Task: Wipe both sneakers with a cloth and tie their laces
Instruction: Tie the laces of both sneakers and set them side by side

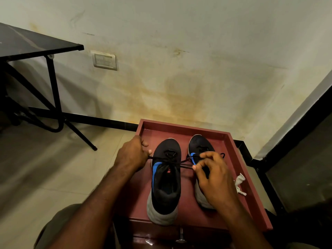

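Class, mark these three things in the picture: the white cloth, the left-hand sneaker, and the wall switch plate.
white cloth (239, 184), head view, on its crumpled middle.
left-hand sneaker (166, 187), head view, on the dark inside of its opening.
wall switch plate (104, 60), head view, on the centre of its face.

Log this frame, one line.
step: tying laces | left hand: pulls lace | right hand: pinches lace | shoe: left sneaker | cloth: on tray
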`<state>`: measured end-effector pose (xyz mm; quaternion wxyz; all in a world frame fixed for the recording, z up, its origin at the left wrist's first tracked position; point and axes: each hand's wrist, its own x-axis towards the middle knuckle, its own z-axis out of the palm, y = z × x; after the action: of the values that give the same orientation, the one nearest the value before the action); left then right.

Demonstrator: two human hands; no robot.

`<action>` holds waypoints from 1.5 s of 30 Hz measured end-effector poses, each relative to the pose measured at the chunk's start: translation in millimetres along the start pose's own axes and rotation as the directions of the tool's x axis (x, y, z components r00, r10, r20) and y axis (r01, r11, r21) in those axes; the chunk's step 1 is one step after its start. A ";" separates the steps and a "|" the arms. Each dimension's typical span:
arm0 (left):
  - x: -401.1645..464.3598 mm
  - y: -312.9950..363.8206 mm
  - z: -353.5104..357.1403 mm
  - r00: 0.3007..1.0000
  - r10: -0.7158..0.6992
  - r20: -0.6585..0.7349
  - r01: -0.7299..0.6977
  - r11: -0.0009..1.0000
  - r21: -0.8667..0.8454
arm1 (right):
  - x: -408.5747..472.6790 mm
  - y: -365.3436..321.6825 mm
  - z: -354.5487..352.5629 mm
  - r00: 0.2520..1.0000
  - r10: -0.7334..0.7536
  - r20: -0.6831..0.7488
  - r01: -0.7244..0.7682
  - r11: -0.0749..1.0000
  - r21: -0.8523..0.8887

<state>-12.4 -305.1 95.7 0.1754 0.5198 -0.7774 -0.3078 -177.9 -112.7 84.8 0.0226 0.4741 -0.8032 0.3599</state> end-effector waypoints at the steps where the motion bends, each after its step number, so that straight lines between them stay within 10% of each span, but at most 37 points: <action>1: -0.1 -1.5 0.2 1.000 -0.001 0.002 0.000 1.000 0.030 | -3.5 6.2 -1.1 0.999 0.034 0.007 -0.034 0.999 -0.020; 27: 1.2 -1.9 5.7 0.997 0.047 -0.062 -0.037 0.989 0.146 | -12.3 3.6 1.1 0.995 0.091 -0.035 -0.095 0.985 -0.141; 36: 3.4 -6.0 13.9 0.985 0.142 -0.096 -0.128 0.982 0.138 | -59.3 -64.3 17.1 0.879 -0.241 0.411 0.327 0.933 -0.151; 45: -0.2 -7.6 11.8 0.983 0.167 -0.079 -0.155 0.978 0.138 | -27.0 -62.0 24.2 0.843 -0.130 0.522 0.218 0.970 -0.111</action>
<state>-14.1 -303.5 81.8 0.2000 0.4787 -0.8269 -0.2170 -107.5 -125.2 91.2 -0.1190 0.6200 -0.7609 0.1496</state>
